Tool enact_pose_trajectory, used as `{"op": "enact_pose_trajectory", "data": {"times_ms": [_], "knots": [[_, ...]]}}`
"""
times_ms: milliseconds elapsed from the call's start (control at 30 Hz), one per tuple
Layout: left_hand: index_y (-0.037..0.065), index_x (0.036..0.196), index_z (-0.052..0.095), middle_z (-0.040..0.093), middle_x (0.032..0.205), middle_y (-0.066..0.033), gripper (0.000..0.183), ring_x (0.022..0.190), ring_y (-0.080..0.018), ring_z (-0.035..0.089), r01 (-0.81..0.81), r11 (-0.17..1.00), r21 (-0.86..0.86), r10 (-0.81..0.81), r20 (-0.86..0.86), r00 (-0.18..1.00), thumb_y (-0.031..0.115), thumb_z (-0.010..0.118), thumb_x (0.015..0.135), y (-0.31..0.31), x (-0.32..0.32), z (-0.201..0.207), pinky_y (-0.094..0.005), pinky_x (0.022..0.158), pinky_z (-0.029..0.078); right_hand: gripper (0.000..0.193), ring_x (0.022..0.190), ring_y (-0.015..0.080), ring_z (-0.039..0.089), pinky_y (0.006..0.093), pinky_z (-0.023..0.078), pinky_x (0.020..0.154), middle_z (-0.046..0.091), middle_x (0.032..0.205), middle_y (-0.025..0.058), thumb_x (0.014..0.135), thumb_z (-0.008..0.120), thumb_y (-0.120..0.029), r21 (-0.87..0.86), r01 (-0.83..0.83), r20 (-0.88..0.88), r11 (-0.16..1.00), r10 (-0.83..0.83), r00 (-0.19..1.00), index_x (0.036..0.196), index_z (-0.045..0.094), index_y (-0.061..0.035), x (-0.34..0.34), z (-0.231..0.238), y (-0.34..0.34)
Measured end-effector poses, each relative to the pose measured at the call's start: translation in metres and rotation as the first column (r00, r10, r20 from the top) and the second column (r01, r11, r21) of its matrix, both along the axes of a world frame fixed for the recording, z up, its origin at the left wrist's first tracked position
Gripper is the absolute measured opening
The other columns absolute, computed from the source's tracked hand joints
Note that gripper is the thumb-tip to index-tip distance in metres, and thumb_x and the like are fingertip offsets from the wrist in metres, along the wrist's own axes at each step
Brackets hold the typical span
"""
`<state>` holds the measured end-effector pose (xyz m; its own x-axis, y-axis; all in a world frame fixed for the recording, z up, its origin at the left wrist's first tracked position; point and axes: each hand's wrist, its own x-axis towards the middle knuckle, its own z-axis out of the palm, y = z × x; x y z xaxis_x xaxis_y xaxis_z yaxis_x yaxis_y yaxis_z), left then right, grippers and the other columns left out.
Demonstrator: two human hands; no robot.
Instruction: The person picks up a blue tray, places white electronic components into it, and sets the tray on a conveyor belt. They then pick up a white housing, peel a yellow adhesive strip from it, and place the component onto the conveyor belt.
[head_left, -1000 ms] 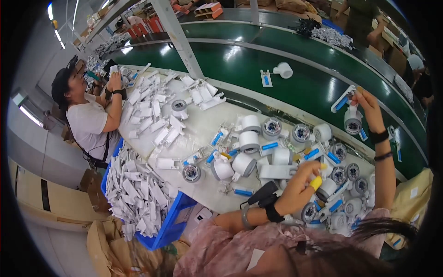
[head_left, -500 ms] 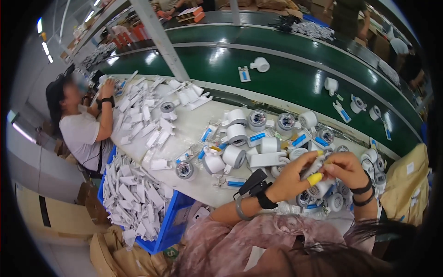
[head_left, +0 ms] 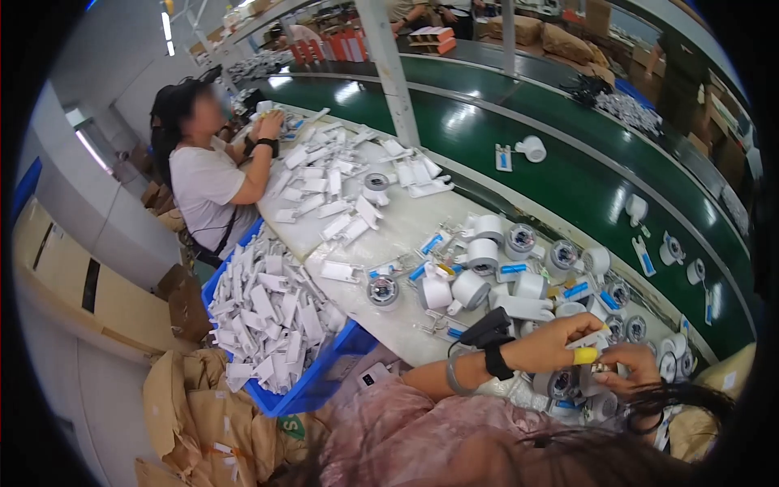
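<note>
A small white part [head_left: 599, 339] is held over the crowded stretch of tabletop [head_left: 406, 213] well to the right of the blue bin [head_left: 324, 377]. The left hand [head_left: 552, 347], a yellow finger cover [head_left: 584, 355] on one digit, grips it from the bin's side; the right hand [head_left: 631, 365] pinches it from the side away from the bin, though the fingers hide much of its shape. Holding it from two sides probably keeps it steady, and keeping it near the body shortens the reach. Round white heads [head_left: 470, 290] lie jumbled around and below the hands, leaving little room there to set anything down. The tabletop offers more room nearer the bin, between those heads and the loose white casings [head_left: 353, 223] beyond it. More casings heap above the bin's rim, against the tabletop's near edge. Past the far edge, opposite the bin, the green belt [head_left: 568, 183] carries a few widely spaced heads. A co-worker [head_left: 215, 174] stands beyond the bin.
</note>
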<state>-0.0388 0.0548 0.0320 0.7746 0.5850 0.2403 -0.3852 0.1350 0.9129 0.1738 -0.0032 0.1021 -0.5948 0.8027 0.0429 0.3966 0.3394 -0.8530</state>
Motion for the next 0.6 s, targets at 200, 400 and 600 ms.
{"op": "enact_pose_trajectory", "data": {"times_ms": [200, 400, 600], "knots": [[0.002, 0.131, 0.042, 0.059, 0.096, -0.0076, 0.041, 0.070, -0.0106, 0.056, -0.461, 0.718, 0.521, 0.481, 0.108, 0.870, 0.008, 0.052, 0.092, 0.003, 0.016, -0.019, -0.0251, 0.061, 0.046, 0.017, 0.055, 0.0180, 0.050, 0.0283, 0.039, 0.052, 0.053, 0.071, 0.0077, 0.073, 0.068, 0.003, 0.420, 0.607, 0.018, 0.675, -0.675, 0.738, 0.086, 0.058, -0.0007, -0.030, -0.026, -0.010], [0.003, 0.137, 0.037, 0.059, 0.093, -0.0061, 0.044, 0.056, -0.0060, 0.052, -0.240, 0.956, -0.169, 0.227, -0.090, 0.970, 0.013, 0.050, 0.096, -0.006, 0.015, -0.024, -0.0207, 0.048, 0.042, 0.018, 0.066, 0.0231, 0.053, 0.0304, 0.042, 0.060, 0.053, 0.074, 0.0098, 0.072, 0.067, 0.007, 0.580, 0.576, -0.078, 0.576, -0.665, 0.743, 0.087, 0.059, 0.0004, -0.032, -0.033, -0.008], [0.005, 0.129, 0.043, 0.058, 0.089, -0.0058, 0.035, 0.063, -0.0094, 0.055, -0.238, 0.917, -0.319, 0.233, -0.055, 0.971, 0.012, 0.050, 0.095, -0.004, 0.013, -0.036, -0.0244, 0.053, 0.048, 0.022, 0.080, 0.0292, 0.059, 0.0331, 0.047, 0.072, 0.062, 0.091, 0.0149, 0.077, 0.063, 0.009, 0.694, 0.452, -0.083, 0.560, -0.561, 0.824, 0.098, 0.060, 0.0022, -0.034, -0.027, -0.003]]}}
